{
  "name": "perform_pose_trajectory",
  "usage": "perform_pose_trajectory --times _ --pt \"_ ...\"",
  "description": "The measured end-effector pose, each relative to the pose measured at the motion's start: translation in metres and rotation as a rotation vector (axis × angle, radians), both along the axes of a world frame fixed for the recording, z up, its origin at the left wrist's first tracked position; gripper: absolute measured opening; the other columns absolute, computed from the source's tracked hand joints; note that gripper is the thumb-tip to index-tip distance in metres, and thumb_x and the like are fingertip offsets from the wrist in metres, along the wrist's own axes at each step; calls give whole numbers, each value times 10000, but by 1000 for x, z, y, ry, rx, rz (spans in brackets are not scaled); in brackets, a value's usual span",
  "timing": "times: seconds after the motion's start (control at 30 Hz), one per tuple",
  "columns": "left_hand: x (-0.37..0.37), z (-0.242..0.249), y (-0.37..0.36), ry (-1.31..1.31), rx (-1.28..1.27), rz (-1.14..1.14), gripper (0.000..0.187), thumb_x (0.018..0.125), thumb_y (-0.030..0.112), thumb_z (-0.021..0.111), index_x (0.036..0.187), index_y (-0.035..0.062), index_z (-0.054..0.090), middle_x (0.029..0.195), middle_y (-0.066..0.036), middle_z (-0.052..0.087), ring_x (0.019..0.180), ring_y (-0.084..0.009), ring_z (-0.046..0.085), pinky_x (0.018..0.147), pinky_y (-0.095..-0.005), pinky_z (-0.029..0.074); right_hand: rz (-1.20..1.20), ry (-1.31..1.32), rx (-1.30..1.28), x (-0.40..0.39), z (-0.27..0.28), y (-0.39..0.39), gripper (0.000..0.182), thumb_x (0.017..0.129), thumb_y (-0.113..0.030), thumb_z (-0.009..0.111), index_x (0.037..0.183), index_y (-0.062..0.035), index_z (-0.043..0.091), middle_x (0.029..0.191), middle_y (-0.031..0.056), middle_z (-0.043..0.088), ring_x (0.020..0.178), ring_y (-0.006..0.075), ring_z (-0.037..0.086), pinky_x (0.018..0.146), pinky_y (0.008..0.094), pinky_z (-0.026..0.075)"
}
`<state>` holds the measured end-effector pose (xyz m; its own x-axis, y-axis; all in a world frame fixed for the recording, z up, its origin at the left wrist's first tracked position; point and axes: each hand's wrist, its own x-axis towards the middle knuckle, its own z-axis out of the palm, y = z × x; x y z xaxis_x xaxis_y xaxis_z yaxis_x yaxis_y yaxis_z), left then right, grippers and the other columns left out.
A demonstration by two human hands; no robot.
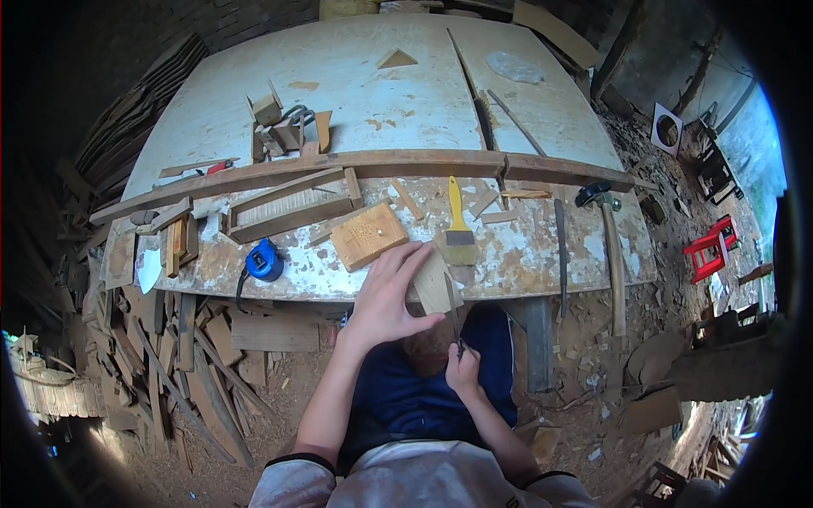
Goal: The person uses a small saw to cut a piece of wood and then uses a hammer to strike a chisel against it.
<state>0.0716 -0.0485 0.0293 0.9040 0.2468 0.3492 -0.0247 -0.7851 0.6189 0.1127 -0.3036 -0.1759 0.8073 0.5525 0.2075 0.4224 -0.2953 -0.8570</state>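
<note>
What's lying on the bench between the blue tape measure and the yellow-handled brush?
In the head view, a square wooden block lies on the bench between the blue tape measure and the yellow-handled brush; the left hand's fingertips reach in beside it.

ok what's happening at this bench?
A person sits at a worn workbench. The left hand presses a small wood piece against the bench edge, while the right hand holds a thin dark tool up against it from below. A yellow-handled brush, carved wood block, blue tape measure and hammer lie nearby, untouched.
</note>
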Motion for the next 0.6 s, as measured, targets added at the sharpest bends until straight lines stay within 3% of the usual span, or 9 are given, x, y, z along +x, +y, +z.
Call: perform_pose_trajectory --times 0.27,0.33,0.47,0.6 --pt "1 3 2 8 -13 -15 1120 702 442 996 1639 56 517 1583 -187 557 1468 -405 535 1240 -525 424 13 -21 17 -4 -16 -3 255 1102 -157 619 949 42 664 789 298 678 752 554 682 661 599 521" --pt "0 2 1 10 0 -4 1120 703 445 997 1638 58 517 1582 -191 556 1468 -406 534 1242 -525 422 28 3 -13 0 4 3 248 1101 -153 615 959 43 670 794 300 683 762 553 687 662 600 523" --pt "1 4 1 3 -8 -8 1093 706 417 979 1635 71 519 1566 -196 557 1458 -422 532 1243 -511 426 -13 1 -8 -9 -25 -3 253 1102 -154 606 969 47 680 803 300 691 781 557 687 686 609 530" --pt "2 3 1 1 -6 -4 1091 698 411 981 1629 70 527 1563 -194 561 1454 -421 537 1239 -511 431 -17 -6 -13 -2 -2 1 257 1101 -156 606 953 43 673 797 294 689 787 557 690 690 610 532"
